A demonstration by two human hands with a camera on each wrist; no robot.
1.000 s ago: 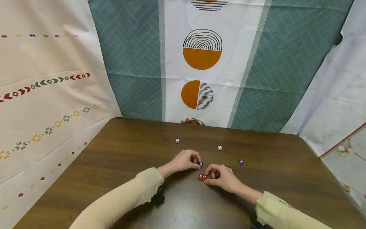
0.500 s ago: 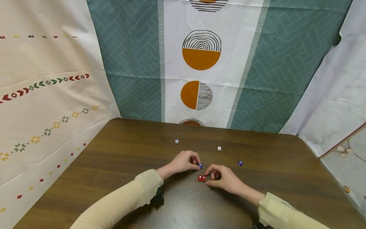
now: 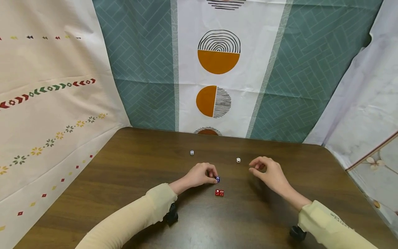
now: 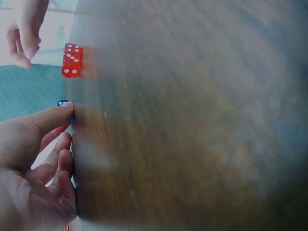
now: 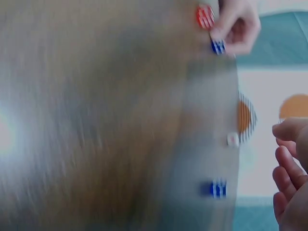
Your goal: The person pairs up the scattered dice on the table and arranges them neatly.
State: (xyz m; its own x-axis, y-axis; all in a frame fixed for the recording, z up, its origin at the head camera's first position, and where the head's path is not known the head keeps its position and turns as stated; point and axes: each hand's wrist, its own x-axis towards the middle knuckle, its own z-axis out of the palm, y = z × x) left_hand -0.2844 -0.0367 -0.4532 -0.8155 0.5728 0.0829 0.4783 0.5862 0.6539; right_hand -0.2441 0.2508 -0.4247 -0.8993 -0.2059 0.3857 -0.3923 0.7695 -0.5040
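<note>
My left hand [image 3: 200,174] pinches a blue die [image 3: 218,179] between thumb and fingers at the table surface. Two red dice [image 3: 219,192] sit side by side just in front of that blue die, apart from it. In the left wrist view the red dice [image 4: 71,60] show white pips. My right hand [image 3: 272,173] hovers above the table with loosely bent fingers and nothing between them. A second blue die [image 5: 219,188] stands on the table in the right wrist view; in the head view my right hand hides it.
Two white dice stand farther back: a left white die [image 3: 191,153] and a right white die [image 3: 238,160]. The brown wooden table [image 3: 149,148] ends at a patterned cloth [image 3: 214,69] hanging behind it. More cloths hang on both sides.
My right hand has left the red dice and moved right and back, rising off the table. The left hand keeps its pinch on the blue die.
</note>
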